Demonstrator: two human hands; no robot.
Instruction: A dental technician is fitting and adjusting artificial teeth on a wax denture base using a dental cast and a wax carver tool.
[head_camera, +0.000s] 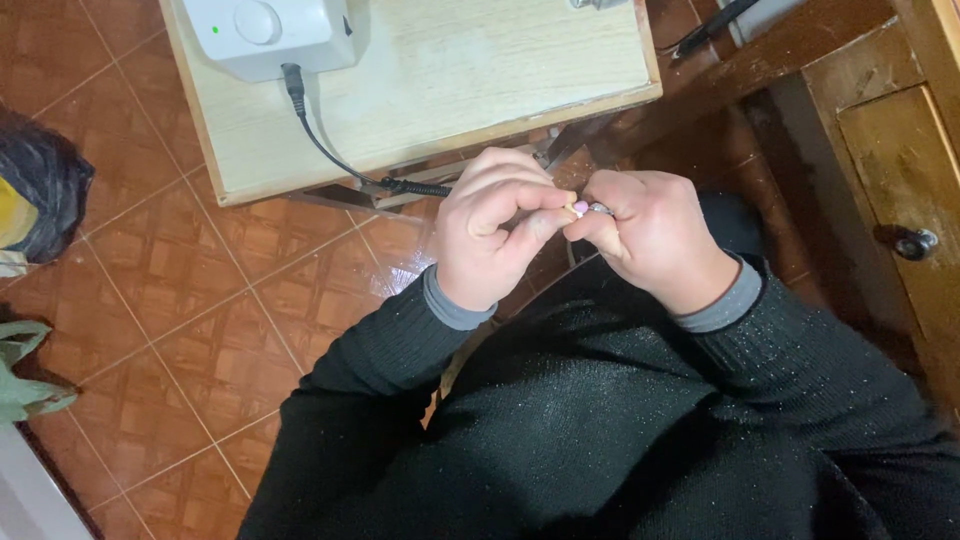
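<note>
My left hand (495, 235) and my right hand (650, 235) meet fingertip to fingertip over my lap, just below the edge of a small wooden table (520, 80). Between the tips shows a small metal tool tip (598, 209), pinched by my right hand, next to a pink-nailed finger of my left hand. A black cord (340, 160) runs from a white device (265, 35) on the table toward my left hand and disappears behind it. What the left fingers hold is hidden. Both arms wear black sleeves with grey cuffs.
Brown tiled floor (200, 300) lies to the left. A dark bag (40, 190) and a green bag (20, 370) sit at the left edge. A wooden cabinet with a round knob (915, 243) stands at the right. Dark objects (710, 25) lie beyond the table's right corner.
</note>
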